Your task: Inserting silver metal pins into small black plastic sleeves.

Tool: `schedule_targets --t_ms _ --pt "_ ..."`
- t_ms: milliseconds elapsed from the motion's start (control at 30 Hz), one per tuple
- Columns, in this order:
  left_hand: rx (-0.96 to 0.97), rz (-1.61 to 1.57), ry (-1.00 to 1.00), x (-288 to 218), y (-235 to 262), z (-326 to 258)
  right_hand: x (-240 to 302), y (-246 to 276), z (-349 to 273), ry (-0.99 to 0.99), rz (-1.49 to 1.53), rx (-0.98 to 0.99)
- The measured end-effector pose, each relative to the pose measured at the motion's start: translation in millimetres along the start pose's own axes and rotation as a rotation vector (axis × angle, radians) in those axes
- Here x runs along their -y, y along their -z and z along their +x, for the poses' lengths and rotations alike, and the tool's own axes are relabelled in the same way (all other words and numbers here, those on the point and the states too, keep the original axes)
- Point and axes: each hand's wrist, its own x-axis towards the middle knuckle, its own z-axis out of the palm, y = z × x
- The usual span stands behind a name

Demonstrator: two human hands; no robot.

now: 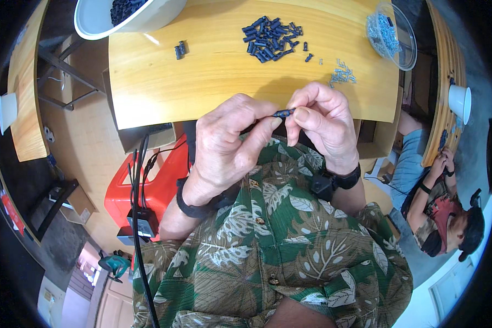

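Just off the table's near edge, my left hand (229, 136) pinches a small black plastic part (282, 113) between thumb and forefinger. At the right end of that part, my right hand (323, 117) is closed in a pinch; its fingertips hide whatever tiny thing may be between them. Beyond my hands lies a heap of similar black plastic parts (269, 41), with a couple of loose ones at its right. Small silver screws (343, 74) are scattered nearer my right hand. A few black parts (180, 50) lie together on the left of the table.
A white bowl (93, 24) of black parts stands at the far left of the wooden table (147, 93). A clear tub (412, 49) with silver screws sits at the right edge. Beside my left arm is a red stool (117, 188) with cables. Another person (437, 213) works at the right.
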Motion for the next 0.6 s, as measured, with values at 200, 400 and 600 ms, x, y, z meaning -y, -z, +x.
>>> schedule_targets --t_ms 200,400,600 --pt "0.005 0.111 -0.019 -3.7 -1.6 1.1 -2.0 -2.9 0.4 0.031 -0.058 -0.026" --pt "-0.023 0.197 -0.118 5.6 -3.5 -0.9 -3.0 -5.6 2.8 0.037 -0.232 -0.052" --pt "0.007 0.16 -0.147 7.2 0.8 -0.5 -4.2 -1.4 3.5 -0.032 -0.049 0.011"
